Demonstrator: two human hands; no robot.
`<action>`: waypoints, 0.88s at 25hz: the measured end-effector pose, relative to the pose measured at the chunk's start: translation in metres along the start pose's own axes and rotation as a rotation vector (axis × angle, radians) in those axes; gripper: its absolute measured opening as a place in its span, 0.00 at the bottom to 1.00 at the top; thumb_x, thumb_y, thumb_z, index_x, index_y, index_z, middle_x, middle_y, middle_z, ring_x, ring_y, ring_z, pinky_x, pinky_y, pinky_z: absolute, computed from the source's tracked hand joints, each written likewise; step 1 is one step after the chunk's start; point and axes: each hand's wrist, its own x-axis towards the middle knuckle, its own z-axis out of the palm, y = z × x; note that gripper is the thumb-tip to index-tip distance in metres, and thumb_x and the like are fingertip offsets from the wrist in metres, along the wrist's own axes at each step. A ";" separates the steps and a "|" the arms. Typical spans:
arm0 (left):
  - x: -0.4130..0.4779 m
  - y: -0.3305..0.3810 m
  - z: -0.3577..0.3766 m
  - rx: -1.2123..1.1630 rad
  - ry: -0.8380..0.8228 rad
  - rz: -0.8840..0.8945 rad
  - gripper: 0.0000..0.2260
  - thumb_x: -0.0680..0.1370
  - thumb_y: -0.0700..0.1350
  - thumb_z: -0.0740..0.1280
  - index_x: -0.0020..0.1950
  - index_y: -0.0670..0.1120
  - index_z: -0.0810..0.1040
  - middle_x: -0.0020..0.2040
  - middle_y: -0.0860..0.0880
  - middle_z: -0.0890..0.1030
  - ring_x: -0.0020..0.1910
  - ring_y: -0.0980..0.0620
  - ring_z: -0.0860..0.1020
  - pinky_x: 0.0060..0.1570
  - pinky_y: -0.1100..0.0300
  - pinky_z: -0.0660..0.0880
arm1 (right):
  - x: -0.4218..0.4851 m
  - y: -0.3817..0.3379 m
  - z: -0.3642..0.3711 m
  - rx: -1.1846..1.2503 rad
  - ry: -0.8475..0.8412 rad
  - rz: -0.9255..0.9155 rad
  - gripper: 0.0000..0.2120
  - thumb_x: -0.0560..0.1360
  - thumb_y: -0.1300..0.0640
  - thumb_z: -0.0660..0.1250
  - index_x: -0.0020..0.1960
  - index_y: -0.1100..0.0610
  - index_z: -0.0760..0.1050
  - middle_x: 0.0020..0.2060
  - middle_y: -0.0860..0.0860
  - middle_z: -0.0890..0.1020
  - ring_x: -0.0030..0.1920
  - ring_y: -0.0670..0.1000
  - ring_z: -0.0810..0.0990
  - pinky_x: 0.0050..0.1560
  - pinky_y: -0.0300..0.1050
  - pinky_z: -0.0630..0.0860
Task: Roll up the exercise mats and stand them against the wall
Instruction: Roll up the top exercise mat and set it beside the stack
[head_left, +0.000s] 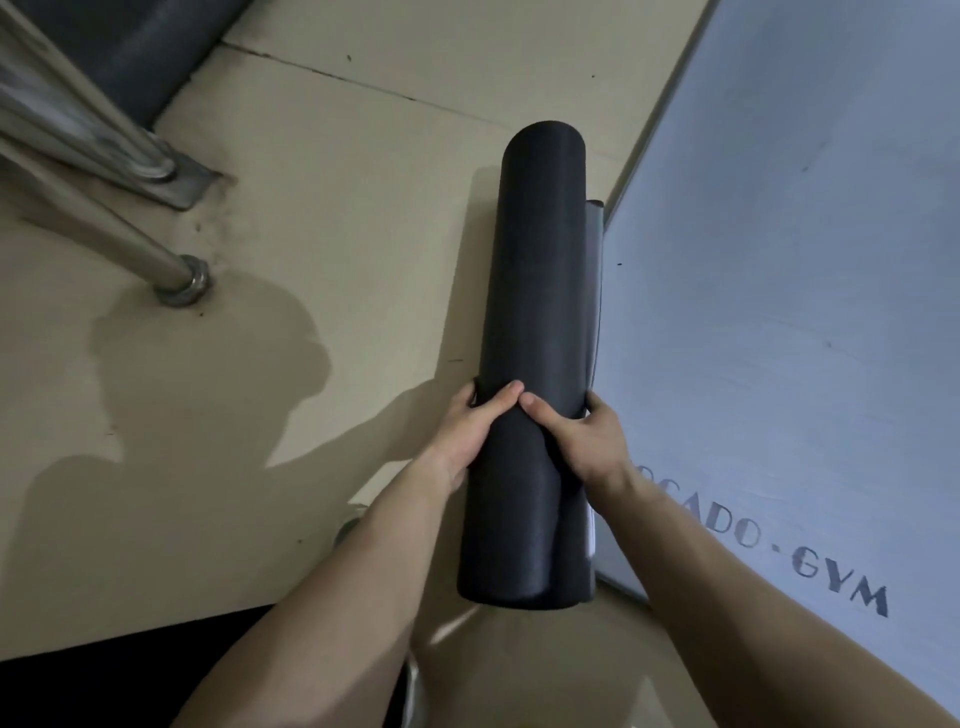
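There is one rolled black mat (540, 270) in view, and two hands hold it: one left hand (465, 428) and one right hand (584, 436). The floor (337, 208) bears two metal feet, one flat base plate (179, 182) and one round foot (184, 285), with one dark padded piece (150, 47) at the top left. One pale wall (779, 260) carries one line of grey lettering (810, 561).

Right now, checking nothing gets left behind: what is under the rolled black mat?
Beige floor shows beside the rolled black mat on its left, a pale surface lettered GYM on its right. What lies directly beneath the roll is covered by it.
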 end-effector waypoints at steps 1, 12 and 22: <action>-0.002 0.009 -0.016 -0.010 0.004 0.024 0.20 0.76 0.49 0.75 0.65 0.45 0.79 0.57 0.47 0.86 0.56 0.48 0.85 0.49 0.58 0.81 | -0.005 -0.010 0.016 0.046 -0.043 -0.010 0.43 0.54 0.30 0.83 0.63 0.50 0.79 0.55 0.46 0.87 0.55 0.50 0.86 0.62 0.53 0.82; 0.020 0.115 -0.291 0.011 0.232 0.206 0.25 0.77 0.45 0.75 0.72 0.45 0.74 0.64 0.47 0.83 0.59 0.49 0.83 0.62 0.53 0.78 | 0.010 -0.107 0.300 0.151 -0.316 -0.128 0.35 0.71 0.38 0.78 0.71 0.55 0.74 0.62 0.50 0.84 0.60 0.52 0.84 0.65 0.52 0.80; 0.022 0.094 -0.395 0.321 0.643 0.178 0.23 0.79 0.45 0.72 0.73 0.47 0.75 0.67 0.48 0.79 0.62 0.50 0.79 0.61 0.59 0.76 | 0.011 -0.088 0.404 -0.200 -0.495 -0.131 0.37 0.79 0.41 0.70 0.80 0.55 0.59 0.75 0.53 0.73 0.72 0.59 0.74 0.74 0.55 0.71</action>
